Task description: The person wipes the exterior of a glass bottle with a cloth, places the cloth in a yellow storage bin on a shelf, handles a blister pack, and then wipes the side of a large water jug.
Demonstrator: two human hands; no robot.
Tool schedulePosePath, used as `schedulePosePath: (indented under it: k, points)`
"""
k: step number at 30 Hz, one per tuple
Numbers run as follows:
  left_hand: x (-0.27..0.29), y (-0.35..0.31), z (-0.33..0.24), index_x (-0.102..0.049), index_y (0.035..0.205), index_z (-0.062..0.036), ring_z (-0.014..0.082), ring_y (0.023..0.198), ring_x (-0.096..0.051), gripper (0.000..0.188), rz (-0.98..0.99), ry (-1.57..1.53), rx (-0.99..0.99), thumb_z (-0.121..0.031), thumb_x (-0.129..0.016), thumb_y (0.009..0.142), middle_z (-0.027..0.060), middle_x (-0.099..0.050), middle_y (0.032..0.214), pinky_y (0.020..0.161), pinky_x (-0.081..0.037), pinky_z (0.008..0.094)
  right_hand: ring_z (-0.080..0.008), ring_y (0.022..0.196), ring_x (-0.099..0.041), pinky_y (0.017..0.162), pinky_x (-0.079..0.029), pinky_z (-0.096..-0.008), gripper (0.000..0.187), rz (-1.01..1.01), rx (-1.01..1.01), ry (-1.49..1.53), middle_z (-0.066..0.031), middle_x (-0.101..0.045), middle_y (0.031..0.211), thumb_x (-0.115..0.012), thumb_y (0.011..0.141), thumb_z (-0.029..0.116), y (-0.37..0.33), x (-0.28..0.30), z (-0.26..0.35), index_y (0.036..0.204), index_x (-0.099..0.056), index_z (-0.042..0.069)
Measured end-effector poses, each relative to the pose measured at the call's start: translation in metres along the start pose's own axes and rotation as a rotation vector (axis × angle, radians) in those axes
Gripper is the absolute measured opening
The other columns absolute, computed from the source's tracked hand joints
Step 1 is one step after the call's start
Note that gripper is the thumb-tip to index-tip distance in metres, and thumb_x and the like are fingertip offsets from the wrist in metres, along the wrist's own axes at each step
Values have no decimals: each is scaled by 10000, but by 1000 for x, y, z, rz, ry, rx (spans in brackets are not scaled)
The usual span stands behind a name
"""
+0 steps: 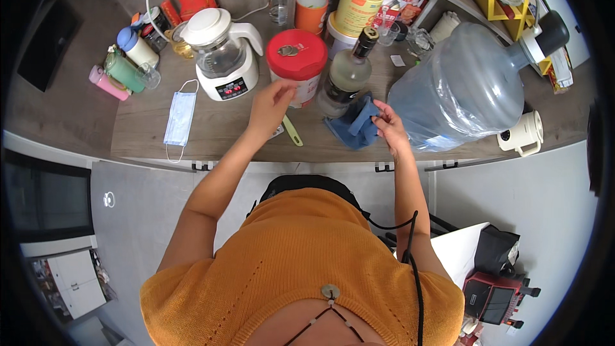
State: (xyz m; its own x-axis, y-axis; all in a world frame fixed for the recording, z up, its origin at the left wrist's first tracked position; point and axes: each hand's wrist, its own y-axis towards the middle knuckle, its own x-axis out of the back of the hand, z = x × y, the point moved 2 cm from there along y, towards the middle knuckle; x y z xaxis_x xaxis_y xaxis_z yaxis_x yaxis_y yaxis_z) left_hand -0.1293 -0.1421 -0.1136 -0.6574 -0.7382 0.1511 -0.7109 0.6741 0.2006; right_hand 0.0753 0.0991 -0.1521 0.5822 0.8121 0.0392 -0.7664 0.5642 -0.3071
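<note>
My left hand is in front of a white tub with a red lid, its fingers curled together. Whether they hold anything small or touch the tub is hard to see. With its fingertips, my right hand pinches a blue cloth, which lies bunched near the desk's front edge. Just behind the cloth stands a clear glass bottle with a dark cap. Below my left hand, a light green handle lies on the wooden desk.
An electric glass kettle stands left of the tub, beside a face mask. At the right, a large water jug leans beside a cream kettle. Yellow and orange canisters line the back; bottles cluster far left.
</note>
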Motion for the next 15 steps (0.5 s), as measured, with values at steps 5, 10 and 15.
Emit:
schedulePosePath:
  k: [5, 10, 15]
  points:
    - [15, -63, 49, -616, 966, -3, 93, 708, -583, 129, -119, 15, 169, -39, -564, 854, 46, -633, 770, 643, -463, 233, -310, 816, -615, 699, -497, -360, 289, -482, 849, -957, -130, -628, 913, -615, 767, 26, -32, -46, 30, 1051, -614, 79]
    - [19, -93, 77, -622, 949, -10, 98, 674, -568, 123, -93, 1, 234, -38, -573, 840, 41, -628, 755, 620, -458, 243, -302, 746, -619, 651, -502, -353, 118, -48, 769, -807, -103, -634, 845, -612, 784, 70, -37, -98, 15, 899, -644, 72]
    - [26, -96, 87, -617, 972, -23, 70, 672, -545, 130, -90, 64, 230, -25, -554, 859, 8, -606, 762, 620, -451, 214, -315, 796, -615, 683, -496, -395, 138, 120, 642, -877, -99, -622, 887, -619, 796, 155, -7, -142, -14, 907, -620, 72]
